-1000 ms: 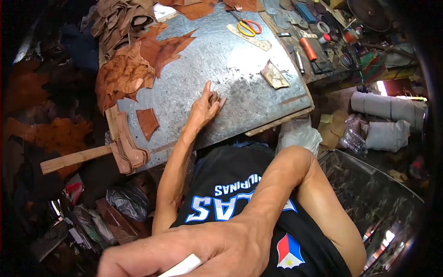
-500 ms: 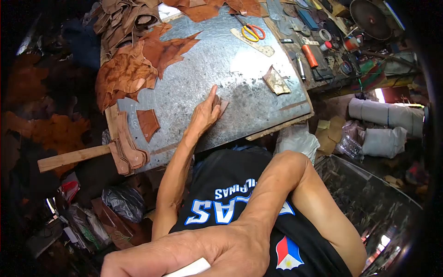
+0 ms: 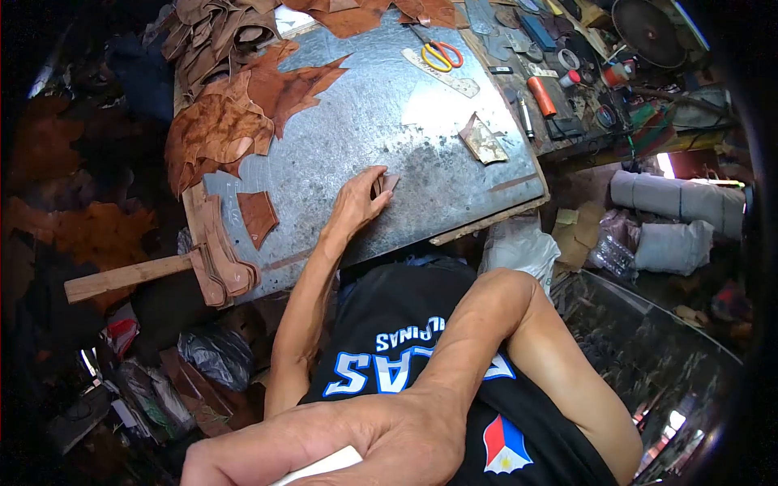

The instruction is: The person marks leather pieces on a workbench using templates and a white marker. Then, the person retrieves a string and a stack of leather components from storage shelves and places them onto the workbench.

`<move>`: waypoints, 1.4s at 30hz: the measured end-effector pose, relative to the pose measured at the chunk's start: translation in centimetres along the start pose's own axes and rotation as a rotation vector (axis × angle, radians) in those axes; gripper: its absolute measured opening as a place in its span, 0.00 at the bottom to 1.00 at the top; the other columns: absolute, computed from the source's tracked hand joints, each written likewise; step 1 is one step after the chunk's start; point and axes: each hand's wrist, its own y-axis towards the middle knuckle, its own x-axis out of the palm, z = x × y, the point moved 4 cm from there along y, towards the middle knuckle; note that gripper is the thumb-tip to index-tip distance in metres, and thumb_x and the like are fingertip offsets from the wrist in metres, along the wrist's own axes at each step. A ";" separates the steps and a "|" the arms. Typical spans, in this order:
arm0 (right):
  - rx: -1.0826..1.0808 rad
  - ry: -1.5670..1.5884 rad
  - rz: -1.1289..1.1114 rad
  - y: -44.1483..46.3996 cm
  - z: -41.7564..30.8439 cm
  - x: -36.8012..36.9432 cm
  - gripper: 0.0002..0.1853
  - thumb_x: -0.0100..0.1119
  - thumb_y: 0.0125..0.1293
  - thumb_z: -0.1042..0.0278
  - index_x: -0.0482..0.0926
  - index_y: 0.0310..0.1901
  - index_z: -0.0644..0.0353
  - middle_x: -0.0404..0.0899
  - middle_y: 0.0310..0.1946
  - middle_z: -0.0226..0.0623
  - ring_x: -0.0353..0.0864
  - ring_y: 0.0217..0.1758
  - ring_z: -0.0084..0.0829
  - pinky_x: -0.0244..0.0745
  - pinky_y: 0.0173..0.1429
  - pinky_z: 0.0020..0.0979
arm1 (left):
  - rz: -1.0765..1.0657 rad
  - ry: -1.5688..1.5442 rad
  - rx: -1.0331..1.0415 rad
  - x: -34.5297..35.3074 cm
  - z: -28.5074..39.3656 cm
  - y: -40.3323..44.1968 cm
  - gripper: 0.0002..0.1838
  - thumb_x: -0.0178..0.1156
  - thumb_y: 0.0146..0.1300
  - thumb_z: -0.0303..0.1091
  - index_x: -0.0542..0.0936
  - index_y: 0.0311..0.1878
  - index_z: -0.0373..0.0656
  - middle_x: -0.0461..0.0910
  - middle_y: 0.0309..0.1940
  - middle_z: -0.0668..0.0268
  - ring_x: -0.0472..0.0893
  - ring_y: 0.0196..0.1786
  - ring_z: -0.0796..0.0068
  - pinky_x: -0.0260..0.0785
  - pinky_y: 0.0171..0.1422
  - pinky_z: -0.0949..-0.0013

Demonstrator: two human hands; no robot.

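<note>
My left hand (image 3: 359, 201) rests on the grey metal sheet (image 3: 324, 130) of the worktable. Its fingers and thumb are curled round a small brownish piece of leather (image 3: 390, 184), partly hidden by the hand. Close to the camera, at the bottom, my right hand (image 3: 340, 437) is bent back toward my head. A plain white edge (image 3: 326, 465) shows between its thumb and fingers; what it belongs to is out of view, and the fingertips are cut off. To the left on the sheet lies a small cut brown leather piece (image 3: 257, 219).
Large brown leather pieces (image 3: 219, 121) cover the table's left side. Stacked cut leather shapes (image 3: 219, 259) and a wooden bar (image 3: 130, 279) lie at the near left edge. Yellow-and-red-handled scissors (image 3: 442, 57) sit at the back. An orange cylinder (image 3: 540, 96) lies among tools on the right bench.
The left index finger, stretched forward before, has curled in, and the left fingers have closed toward the small leather piece. My right hand stays near the camera.
</note>
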 end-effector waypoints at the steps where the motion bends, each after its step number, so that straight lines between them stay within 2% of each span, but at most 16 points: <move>1: 0.003 0.001 -0.003 0.6 1.3 -1.1 0.16 0.49 0.75 0.61 0.75 0.53 0.65 0.78 0.39 0.30 0.71 0.33 0.15 0.66 0.36 0.18 | 0.001 0.003 -0.002 0.0 -0.2 -0.1 0.23 0.59 0.57 0.30 0.74 0.58 0.35 0.80 0.46 0.49 0.80 0.48 0.47 0.72 0.54 0.56; 3: -0.403 -0.096 -0.382 1.8 2.3 -2.3 0.16 0.49 0.75 0.61 0.75 0.53 0.65 0.79 0.41 0.34 0.73 0.35 0.17 0.68 0.38 0.20 | -0.032 0.004 -0.077 0.3 -0.9 0.0 0.27 0.62 0.59 0.33 0.72 0.62 0.37 0.80 0.48 0.45 0.81 0.49 0.48 0.73 0.54 0.57; 6: -0.232 0.028 -0.628 0.6 1.2 -2.9 0.16 0.49 0.75 0.61 0.74 0.54 0.65 0.78 0.42 0.33 0.73 0.37 0.17 0.68 0.38 0.20 | 0.000 0.035 -0.002 0.7 -1.4 -0.2 0.35 0.63 0.59 0.32 0.63 0.70 0.41 0.79 0.49 0.45 0.81 0.49 0.45 0.72 0.53 0.56; 7: -0.233 0.031 -0.629 0.0 1.1 -2.2 0.16 0.49 0.75 0.61 0.74 0.54 0.65 0.78 0.42 0.33 0.73 0.37 0.17 0.68 0.38 0.20 | -0.002 0.036 -0.005 0.8 -1.5 -0.3 0.35 0.63 0.59 0.32 0.63 0.70 0.41 0.79 0.49 0.45 0.81 0.49 0.45 0.72 0.53 0.56; 9: -0.116 0.019 -0.220 -0.2 1.4 -1.8 0.16 0.48 0.75 0.61 0.74 0.55 0.65 0.79 0.44 0.34 0.73 0.39 0.17 0.69 0.39 0.20 | 0.025 -0.033 -0.059 0.7 -1.8 -0.3 0.41 0.62 0.60 0.32 0.53 0.75 0.45 0.79 0.49 0.45 0.80 0.48 0.43 0.72 0.52 0.55; 12: -0.155 -0.145 -0.279 0.1 1.9 -3.0 0.17 0.48 0.75 0.61 0.74 0.56 0.65 0.79 0.46 0.35 0.75 0.40 0.18 0.70 0.40 0.20 | -0.045 -0.051 -0.116 0.5 -1.8 -0.2 0.44 0.61 0.61 0.32 0.48 0.76 0.47 0.78 0.48 0.45 0.80 0.46 0.42 0.72 0.52 0.54; 13: -0.072 -0.105 -0.303 -0.1 1.9 -3.2 0.18 0.49 0.75 0.60 0.73 0.57 0.65 0.79 0.49 0.37 0.76 0.46 0.20 0.71 0.45 0.22 | -0.051 -0.053 -0.111 0.6 -1.7 -0.1 0.44 0.61 0.61 0.32 0.48 0.76 0.47 0.78 0.48 0.45 0.80 0.46 0.42 0.72 0.52 0.54; 17: -0.199 0.040 -0.294 -0.1 1.8 -2.4 0.19 0.51 0.74 0.59 0.72 0.58 0.63 0.78 0.49 0.34 0.75 0.49 0.22 0.71 0.46 0.21 | -0.003 -0.023 -0.012 0.5 -1.0 -0.4 0.37 0.57 0.63 0.28 0.55 0.74 0.47 0.78 0.46 0.48 0.80 0.45 0.45 0.72 0.51 0.56; 19: -0.194 -0.239 -0.262 -0.5 0.7 -3.2 0.18 0.49 0.74 0.56 0.73 0.56 0.61 0.79 0.43 0.34 0.76 0.43 0.23 0.72 0.43 0.23 | 0.031 0.004 0.058 0.2 -0.9 -0.3 0.33 0.56 0.63 0.27 0.60 0.72 0.46 0.78 0.45 0.49 0.79 0.45 0.46 0.72 0.51 0.56; 21: -0.193 -0.523 -0.214 -1.4 -1.1 -4.5 0.19 0.47 0.74 0.53 0.74 0.54 0.60 0.79 0.37 0.35 0.76 0.38 0.23 0.72 0.40 0.25 | 0.014 0.067 0.130 0.8 -0.9 0.1 0.20 0.52 0.63 0.24 0.74 0.60 0.39 0.79 0.44 0.45 0.79 0.45 0.44 0.73 0.50 0.53; 23: -0.171 -0.645 -0.176 -2.6 -3.4 -6.6 0.19 0.46 0.74 0.52 0.75 0.53 0.60 0.79 0.34 0.35 0.76 0.35 0.24 0.72 0.38 0.26 | 0.057 0.033 0.108 0.8 -1.2 0.2 0.20 0.56 0.61 0.26 0.75 0.57 0.38 0.79 0.43 0.46 0.79 0.44 0.45 0.72 0.50 0.54; 25: -0.794 -1.739 0.254 -6.2 -8.5 -10.2 0.21 0.43 0.75 0.57 0.80 0.45 0.68 0.79 0.38 0.40 0.78 0.39 0.30 0.72 0.50 0.30 | 0.103 -0.024 0.051 0.8 -1.0 -0.5 0.19 0.60 0.59 0.28 0.76 0.55 0.37 0.79 0.43 0.48 0.79 0.43 0.47 0.72 0.50 0.55; 27: -0.953 -1.813 0.782 -10.0 -12.6 -17.0 0.16 0.44 0.73 0.66 0.80 0.45 0.68 0.79 0.38 0.35 0.77 0.39 0.25 0.72 0.48 0.27 | -0.068 -0.055 -0.011 0.2 -0.7 -0.1 0.24 0.64 0.56 0.30 0.74 0.57 0.37 0.79 0.44 0.48 0.79 0.45 0.48 0.72 0.52 0.56; 30: -0.900 -1.624 1.193 -15.0 -17.2 -27.8 0.10 0.54 0.67 0.72 0.80 0.45 0.67 0.81 0.35 0.33 0.76 0.37 0.21 0.72 0.44 0.25 | 0.039 0.015 0.066 0.5 -0.9 -0.3 0.26 0.65 0.55 0.30 0.73 0.58 0.35 0.79 0.49 0.49 0.80 0.48 0.49 0.72 0.53 0.57; 33: -0.722 -1.912 1.254 -15.7 -17.5 -31.3 0.10 0.59 0.63 0.70 0.82 0.43 0.64 0.83 0.31 0.36 0.80 0.35 0.22 0.75 0.41 0.26 | 0.088 0.024 0.108 0.8 -1.5 -0.3 0.26 0.65 0.54 0.28 0.74 0.58 0.36 0.79 0.48 0.50 0.80 0.49 0.50 0.72 0.54 0.58; 42: -0.660 -1.930 1.300 -14.2 -17.2 -33.4 0.08 0.61 0.62 0.69 0.83 0.39 0.64 0.84 0.27 0.42 0.83 0.29 0.27 0.76 0.35 0.29 | 0.108 0.050 0.089 1.3 -1.9 -0.2 0.25 0.63 0.53 0.27 0.75 0.56 0.36 0.79 0.49 0.51 0.80 0.49 0.49 0.73 0.55 0.58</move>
